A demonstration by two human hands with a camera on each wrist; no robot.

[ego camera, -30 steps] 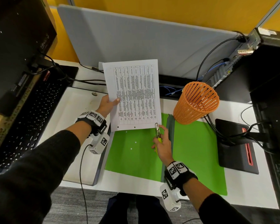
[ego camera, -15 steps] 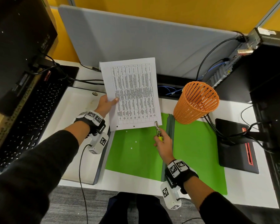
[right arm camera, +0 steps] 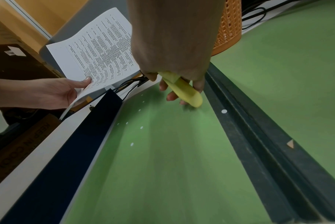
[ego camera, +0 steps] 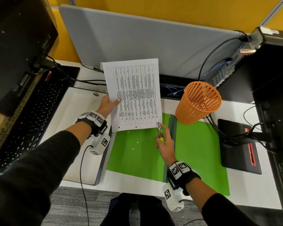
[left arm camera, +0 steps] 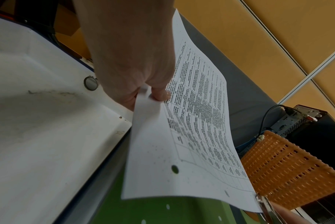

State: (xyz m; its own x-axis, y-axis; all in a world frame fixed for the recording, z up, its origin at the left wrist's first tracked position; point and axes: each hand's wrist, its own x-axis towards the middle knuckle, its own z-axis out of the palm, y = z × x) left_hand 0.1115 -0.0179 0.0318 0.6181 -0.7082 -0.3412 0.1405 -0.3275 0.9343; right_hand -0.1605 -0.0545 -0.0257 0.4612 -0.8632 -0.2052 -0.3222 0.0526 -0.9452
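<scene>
While the left hand [ego camera: 107, 103] pinches the sheet [ego camera: 137, 88], the right hand [ego camera: 166, 145] grips a hole punch [ego camera: 159, 130]

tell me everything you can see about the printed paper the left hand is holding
The printed paper is white, apparently a few sheets together, covered with a dense black table of small text. Two punched holes sit along its near edge. It is lifted off the green folder and slightly curved. The left hand pinches its left edge, thumb on top. The metal nose of the punch, held in the right hand, meets its near right corner.
</scene>
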